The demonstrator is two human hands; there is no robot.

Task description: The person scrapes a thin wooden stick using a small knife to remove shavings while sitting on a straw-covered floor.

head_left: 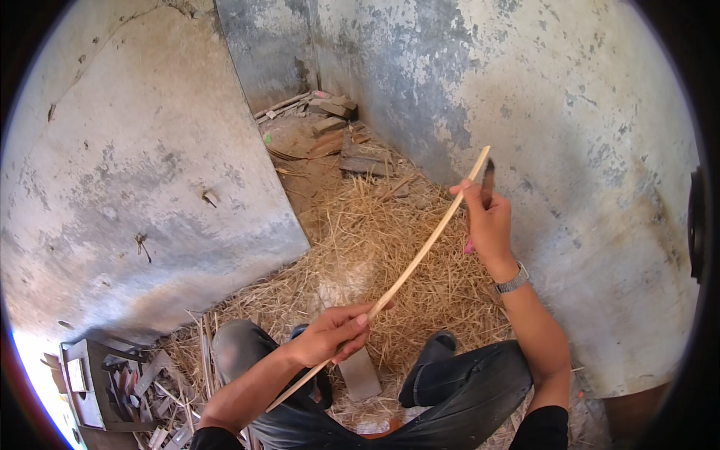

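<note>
A long, narrow, pale strip of wood or bamboo slants from my lap up to the right, bending slightly. My left hand is closed round its lower part, thumb on top, and the lower end reaches over my left thigh. Near the upper end, my right hand grips a knife with a dark blade pointing up; a bit of pink shows below the fist, perhaps its handle. The right thumb and forefinger also touch the strip. Most of the handle is hidden in the hand.
Straw-like shavings cover the floor around my feet. Peeling walls enclose the corner, where bricks and wood scraps lie. A box-like wooden frame with scraps stands at lower left. A flat block lies between my legs.
</note>
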